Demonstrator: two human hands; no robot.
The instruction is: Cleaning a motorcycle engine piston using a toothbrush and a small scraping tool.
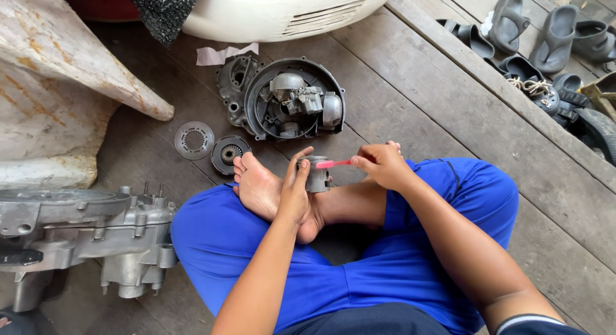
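1. The left hand (294,192) wraps around a small grey metal cylinder (316,175), holding it above the person's bare foot (258,188).
2. The right hand (383,164) pinches a pink brush (332,163), whose tip touches the cylinder's top.
3. One cylinder, one brush, two round metal discs (194,140) on the wooden floor (410,97).
4. A dark engine cover (282,99) lies just past the hands; a silver engine case (96,235) sits left; sandals (545,33) lie far right.

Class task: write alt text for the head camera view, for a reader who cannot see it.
A person sitting cross-legged on a plank floor holds a grey metal piston in the left hand and a pink-handled brush to it with the right hand. Engine parts lie around.
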